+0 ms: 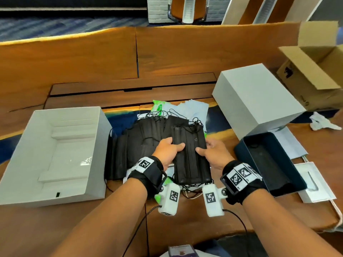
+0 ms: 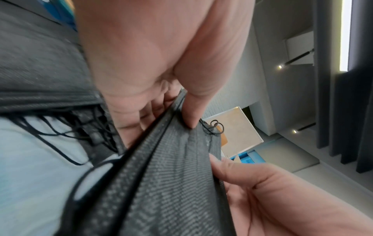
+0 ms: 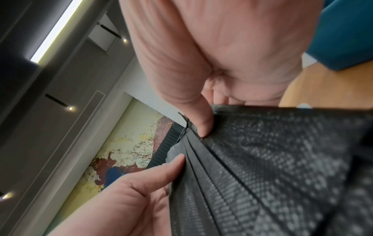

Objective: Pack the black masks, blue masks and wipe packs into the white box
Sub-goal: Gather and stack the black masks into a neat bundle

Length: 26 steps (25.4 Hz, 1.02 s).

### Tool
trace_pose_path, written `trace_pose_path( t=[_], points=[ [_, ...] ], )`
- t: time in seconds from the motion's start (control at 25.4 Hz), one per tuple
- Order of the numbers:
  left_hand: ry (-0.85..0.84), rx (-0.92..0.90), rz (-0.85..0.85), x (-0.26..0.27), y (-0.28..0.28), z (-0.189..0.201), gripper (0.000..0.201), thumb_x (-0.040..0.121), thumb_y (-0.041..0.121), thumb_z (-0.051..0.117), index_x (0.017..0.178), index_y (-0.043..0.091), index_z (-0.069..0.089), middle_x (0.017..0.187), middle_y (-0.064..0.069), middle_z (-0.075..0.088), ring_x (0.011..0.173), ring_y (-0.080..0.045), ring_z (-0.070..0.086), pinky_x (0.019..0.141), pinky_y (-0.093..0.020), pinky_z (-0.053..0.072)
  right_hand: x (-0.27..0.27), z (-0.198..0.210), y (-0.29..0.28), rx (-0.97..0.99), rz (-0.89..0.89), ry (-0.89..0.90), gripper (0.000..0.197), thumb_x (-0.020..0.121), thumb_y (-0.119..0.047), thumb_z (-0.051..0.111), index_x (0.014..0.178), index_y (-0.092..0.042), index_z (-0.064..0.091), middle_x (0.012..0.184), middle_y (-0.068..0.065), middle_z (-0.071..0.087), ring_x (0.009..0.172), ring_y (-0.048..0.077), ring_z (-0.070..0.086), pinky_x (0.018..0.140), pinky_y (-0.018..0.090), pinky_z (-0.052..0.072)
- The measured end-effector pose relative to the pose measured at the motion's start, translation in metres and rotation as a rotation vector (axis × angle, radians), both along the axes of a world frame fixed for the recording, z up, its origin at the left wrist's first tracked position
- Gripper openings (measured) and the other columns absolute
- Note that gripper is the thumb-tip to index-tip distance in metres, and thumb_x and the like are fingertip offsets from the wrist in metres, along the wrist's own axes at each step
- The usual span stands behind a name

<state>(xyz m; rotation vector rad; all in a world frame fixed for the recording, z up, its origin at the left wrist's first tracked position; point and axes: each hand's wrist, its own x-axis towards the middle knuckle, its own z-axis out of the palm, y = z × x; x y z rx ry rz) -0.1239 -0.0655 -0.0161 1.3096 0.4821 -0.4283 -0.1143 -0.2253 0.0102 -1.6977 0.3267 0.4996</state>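
Note:
A stack of black masks point(image 1: 191, 156) is held between both hands above the table. My left hand point(image 1: 169, 149) grips its left edge, thumb on top point(image 2: 191, 111), fingers underneath. My right hand point(image 1: 211, 151) grips the right edge the same way, thumb point(image 3: 203, 126) pressing the top mask. More black masks point(image 1: 141, 143) lie fanned out on the table to the left. Blue masks point(image 1: 194, 110) and a green wipe pack point(image 1: 159, 107) lie behind them. The open white box point(image 1: 61, 151) stands at the left with only a white insert inside.
The white lid point(image 1: 256, 97) rests at the right, a dark blue box point(image 1: 269, 160) in front of it, and an open cardboard carton point(image 1: 315, 71) at the far right. White paper bags point(image 1: 313, 180) lie under the blue box. Another green pack point(image 1: 168, 182) shows below my left wrist.

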Motion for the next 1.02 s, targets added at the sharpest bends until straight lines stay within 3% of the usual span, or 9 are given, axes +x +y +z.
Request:
trace_pose_path(
  t=[0.08, 0.2, 0.31, 0.43, 0.59, 0.67, 0.87, 0.94, 1.02],
  points=[
    [0.002, 0.041, -0.05, 0.005, -0.018, 0.008, 0.021, 0.095, 0.016, 0.062, 0.113, 0.006, 0.067, 0.107, -0.011, 0.073, 0.094, -0.026, 0.071, 0.078, -0.042, 0.06, 0.003, 0.005, -0.022, 0.002, -0.092, -0.018, 0.018, 0.09, 0.005, 0.06, 0.103, -0.007, 0.063, 0.096, 0.01, 0.072, 0.08, 0.02, 0.07, 0.06, 0.028, 0.058],
    [-0.006, 0.103, -0.166, 0.014, -0.053, 0.012, 0.025, 0.095, 0.02, 0.063, 0.111, 0.002, 0.068, 0.099, -0.01, 0.072, 0.077, -0.02, 0.067, 0.054, -0.03, 0.052, 0.01, 0.006, -0.065, -0.081, -0.233, -0.092, 0.023, 0.085, 0.005, 0.066, 0.089, -0.014, 0.055, 0.1, 0.016, 0.07, 0.096, 0.033, 0.068, 0.082, 0.045, 0.058],
    [0.001, 0.088, -0.224, 0.025, -0.096, 0.013, 0.02, 0.093, 0.012, 0.064, 0.107, -0.003, 0.067, 0.098, -0.013, 0.069, 0.076, -0.021, 0.063, 0.047, -0.026, 0.05, 0.014, 0.01, -0.113, -0.224, -0.254, -0.155, 0.029, 0.084, 0.009, 0.063, 0.08, -0.017, 0.052, 0.085, 0.007, 0.062, 0.088, 0.024, 0.061, 0.075, 0.027, 0.053],
    [-0.015, 0.104, -0.277, 0.035, -0.136, 0.014, 0.014, 0.09, 0.007, 0.067, 0.104, 0.003, 0.065, 0.094, -0.011, 0.066, 0.072, -0.021, 0.061, 0.043, -0.025, 0.051, 0.012, 0.022, -0.155, -0.305, -0.202, -0.173, 0.025, 0.085, 0.014, 0.056, 0.093, -0.008, 0.064, 0.085, -0.005, 0.061, 0.085, 0.008, 0.057, 0.064, 0.009, 0.044],
    [0.0, 0.143, -0.37, 0.042, -0.191, 0.009, 0.018, 0.089, 0.009, 0.069, 0.096, 0.007, 0.052, 0.084, -0.009, 0.062, 0.057, -0.011, 0.061, 0.038, -0.025, 0.049, 0.017, 0.025, -0.209, -0.44, -0.246, -0.165, 0.033, 0.082, 0.016, 0.053, 0.092, -0.01, 0.071, 0.096, 0.001, 0.064, 0.099, 0.012, 0.056, 0.081, 0.021, 0.043],
    [-0.043, 0.224, -0.45, 0.044, -0.212, 0.005, 0.018, 0.091, 0.014, 0.068, 0.087, 0.007, 0.052, 0.07, -0.004, 0.064, 0.045, -0.009, 0.053, 0.035, -0.023, 0.042, 0.021, 0.018, -0.229, -0.512, -0.254, -0.127, 0.033, 0.082, 0.013, 0.054, 0.088, -0.014, 0.071, 0.097, 0.002, 0.064, 0.101, 0.015, 0.057, 0.082, 0.024, 0.046],
    [-0.19, 0.552, -0.604, 0.048, -0.237, -0.007, 0.044, 0.09, 0.026, 0.068, 0.051, 0.013, 0.054, 0.042, 0.006, 0.049, 0.036, -0.006, 0.038, 0.044, -0.023, 0.028, 0.022, -0.006, -0.25, -0.559, -0.221, -0.037, 0.035, 0.086, 0.012, 0.049, 0.097, -0.009, 0.075, 0.095, 0.006, 0.067, 0.088, 0.014, 0.061, 0.071, 0.018, 0.049],
    [-0.232, 0.715, -0.641, 0.053, -0.24, -0.011, 0.042, 0.088, 0.028, 0.068, 0.05, 0.014, 0.055, 0.05, 0.003, 0.051, 0.049, -0.013, 0.048, 0.05, -0.025, 0.034, 0.024, -0.017, -0.249, -0.601, -0.174, -0.035, 0.036, 0.085, 0.01, 0.05, 0.097, -0.012, 0.076, 0.103, 0.009, 0.071, 0.095, 0.018, 0.065, 0.076, 0.019, 0.048],
    [-0.259, 0.881, -0.72, 0.057, -0.24, -0.015, 0.03, 0.087, 0.031, 0.066, 0.066, 0.011, 0.068, 0.07, -0.003, 0.067, 0.07, -0.022, 0.062, 0.065, -0.028, 0.048, 0.026, -0.027, -0.247, -0.655, -0.107, -0.021, 0.037, 0.084, 0.007, 0.051, 0.095, -0.017, 0.077, 0.111, 0.007, 0.072, 0.106, 0.019, 0.064, 0.086, 0.021, 0.047]
  ],
)
